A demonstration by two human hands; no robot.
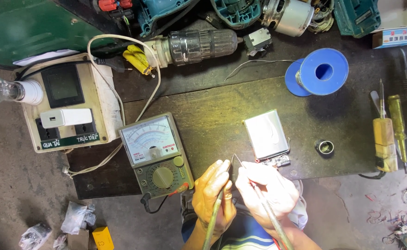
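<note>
My left hand [214,194] grips a thin greenish probe, its tip raised near the workbench's front edge. My right hand [267,190] holds a second thin probe that crosses the first at the tips. Just beyond the tips lies a flat silver battery pack [265,133] with a small circuit board [277,161] at its near end. An analog multimeter [156,153] with a dial and a needle scale lies left of my left hand.
A beige socket box [67,104] with a bulb [0,90] sits at the left. A blue solder spool [323,70], a small metal ring [324,147], a yellow-handled soldering iron [384,139] and screwdriver lie right. Drill parts [196,45] crowd the back.
</note>
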